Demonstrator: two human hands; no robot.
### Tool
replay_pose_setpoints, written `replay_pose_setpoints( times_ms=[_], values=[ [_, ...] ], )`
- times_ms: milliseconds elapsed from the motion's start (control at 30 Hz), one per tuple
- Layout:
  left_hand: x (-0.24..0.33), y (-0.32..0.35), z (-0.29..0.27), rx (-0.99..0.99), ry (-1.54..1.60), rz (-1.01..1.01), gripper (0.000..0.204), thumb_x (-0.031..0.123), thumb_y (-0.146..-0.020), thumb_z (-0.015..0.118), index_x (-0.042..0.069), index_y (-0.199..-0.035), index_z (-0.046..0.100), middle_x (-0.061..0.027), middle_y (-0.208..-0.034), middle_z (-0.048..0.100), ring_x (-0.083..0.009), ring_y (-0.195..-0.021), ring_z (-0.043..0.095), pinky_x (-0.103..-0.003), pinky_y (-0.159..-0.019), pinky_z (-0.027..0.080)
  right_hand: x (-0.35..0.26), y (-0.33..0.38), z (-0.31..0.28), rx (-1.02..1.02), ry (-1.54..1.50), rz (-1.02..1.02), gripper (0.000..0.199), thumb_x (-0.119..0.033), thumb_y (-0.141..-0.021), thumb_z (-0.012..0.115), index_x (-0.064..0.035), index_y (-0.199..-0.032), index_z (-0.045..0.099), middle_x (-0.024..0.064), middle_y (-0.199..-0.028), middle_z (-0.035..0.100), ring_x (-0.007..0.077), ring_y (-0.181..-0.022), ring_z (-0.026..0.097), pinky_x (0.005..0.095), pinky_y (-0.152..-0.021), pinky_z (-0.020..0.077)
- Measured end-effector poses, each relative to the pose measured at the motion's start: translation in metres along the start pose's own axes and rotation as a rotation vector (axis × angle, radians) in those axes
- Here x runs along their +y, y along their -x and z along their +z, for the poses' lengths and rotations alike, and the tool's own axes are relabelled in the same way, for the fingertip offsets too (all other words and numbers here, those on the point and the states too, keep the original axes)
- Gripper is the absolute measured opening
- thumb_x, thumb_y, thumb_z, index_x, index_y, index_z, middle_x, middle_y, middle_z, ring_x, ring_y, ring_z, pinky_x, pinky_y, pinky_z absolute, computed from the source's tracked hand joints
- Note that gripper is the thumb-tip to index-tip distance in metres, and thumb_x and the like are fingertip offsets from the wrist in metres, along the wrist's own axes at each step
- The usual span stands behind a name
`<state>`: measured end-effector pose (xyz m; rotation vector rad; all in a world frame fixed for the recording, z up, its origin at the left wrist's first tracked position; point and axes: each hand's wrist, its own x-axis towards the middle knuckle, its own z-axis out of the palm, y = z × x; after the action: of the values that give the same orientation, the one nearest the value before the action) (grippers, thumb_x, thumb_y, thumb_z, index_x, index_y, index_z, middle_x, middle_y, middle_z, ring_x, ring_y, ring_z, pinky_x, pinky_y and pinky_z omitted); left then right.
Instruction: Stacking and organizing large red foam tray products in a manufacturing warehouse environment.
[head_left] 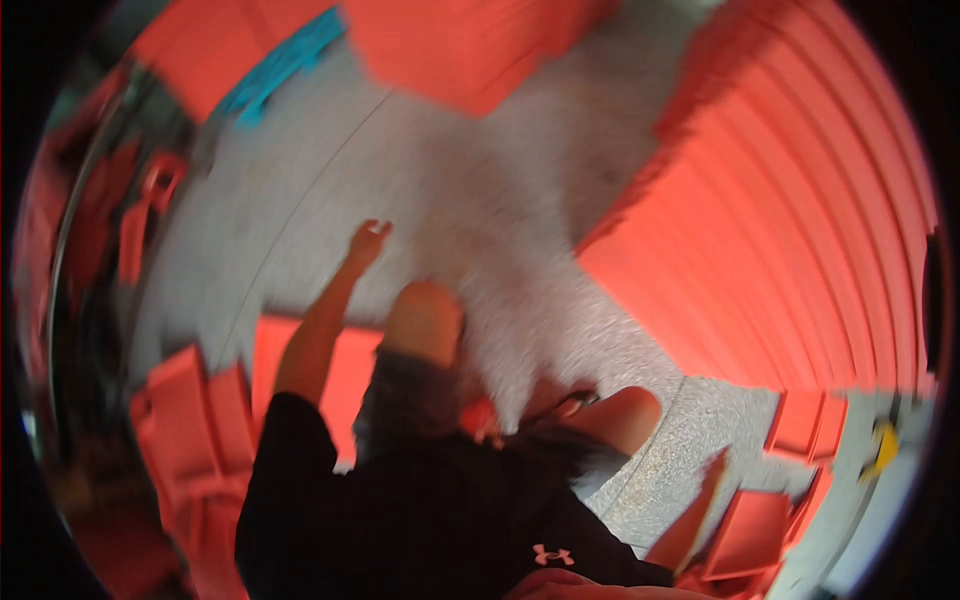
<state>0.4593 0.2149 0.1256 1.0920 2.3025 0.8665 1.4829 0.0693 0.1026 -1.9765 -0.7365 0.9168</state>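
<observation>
My left hand (369, 243) hangs out over the grey floor beyond my knee. Its fingers are loosely curled, with a gap between thumb and fingers, and nothing shows in it. My right hand (714, 470), low at the right, is smeared by motion, so its fingers cannot be made out. Closest to it are flat red pieces (748, 535) lying at the lower right. Beside my left forearm is a flat red panel (270, 350), partly hidden by my arm and leg.
A tall stack of ribbed red pieces (790, 220) rises at the right. Ahead stands another red block (450, 50), near a blue slatted object (285, 65). Red panels (185, 420) lie at the left. A yellow object (881, 450) is at the far right.
</observation>
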Motion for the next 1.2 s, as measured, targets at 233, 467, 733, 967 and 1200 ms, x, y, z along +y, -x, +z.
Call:
replay_pose_setpoints(
  times_ms=[233,467,733,967,1200],
  values=[
    [-0.213,0.353,0.083,-0.278,-0.426,-0.657,0.08,0.044,-0.066,0.074,0.005,-0.124,0.036,-0.0228,-0.119,0.044,-0.0396,-0.11,0.049,-0.053,-0.082,0.046,-0.012,0.102,0.09,-0.561,0.142,0.525,0.036,-0.049,-0.089,0.045,-0.0167,-0.082,0.059,-0.0033,-0.064,0.049,0.0139,-0.051,0.041,0.0313,-0.043,0.0337],
    [-0.246,0.385,0.124,-0.382,-0.421,-0.513,0.062,0.035,-0.071,0.07,0.006,-0.118,0.042,-0.0182,-0.109,0.051,-0.0341,-0.101,0.056,-0.047,-0.072,0.051,-0.184,0.099,0.159,-0.187,0.267,-0.411,0.035,-0.026,-0.089,0.048,-0.0033,-0.115,0.054,0.0073,-0.099,0.059,0.0172,-0.087,0.056,0.0273,-0.07,0.0467],
    [-0.163,0.327,0.029,0.169,0.02,-0.121,0.03,0.014,-0.077,0.058,0.003,-0.103,0.051,-0.0168,-0.095,0.057,-0.0327,-0.081,0.061,-0.04,-0.063,0.052,-0.362,0.403,0.52,-0.91,0.66,-1.686,0.046,-0.022,-0.093,0.046,0.0022,-0.132,0.039,0.0173,-0.136,0.038,0.0278,-0.122,0.043,0.0408,-0.1,0.0391],
    [-0.103,0.327,-0.089,0.315,0.107,0.154,0.04,0.011,-0.074,0.064,0.0,-0.111,0.052,-0.0137,-0.093,0.057,-0.0309,-0.082,0.06,-0.038,-0.066,0.051,-0.252,0.568,0.704,-1.291,0.13,-0.491,0.093,-0.009,-0.073,0.073,-0.0075,-0.144,0.012,0.0155,-0.139,0.033,0.0274,-0.124,0.039,0.0402,-0.101,0.0344],
    [-0.338,0.373,-0.174,0.594,-0.041,-0.405,0.063,0.039,-0.079,0.065,0.0,-0.125,0.047,-0.0218,-0.127,0.048,-0.0354,-0.117,0.047,-0.041,-0.097,0.04,-0.306,0.564,0.712,-1.031,-0.164,-0.439,0.078,-0.005,-0.078,0.07,-0.0062,-0.141,0.024,0.0132,-0.132,0.043,0.0242,-0.112,0.048,0.0386,-0.093,0.0442]
  ],
)
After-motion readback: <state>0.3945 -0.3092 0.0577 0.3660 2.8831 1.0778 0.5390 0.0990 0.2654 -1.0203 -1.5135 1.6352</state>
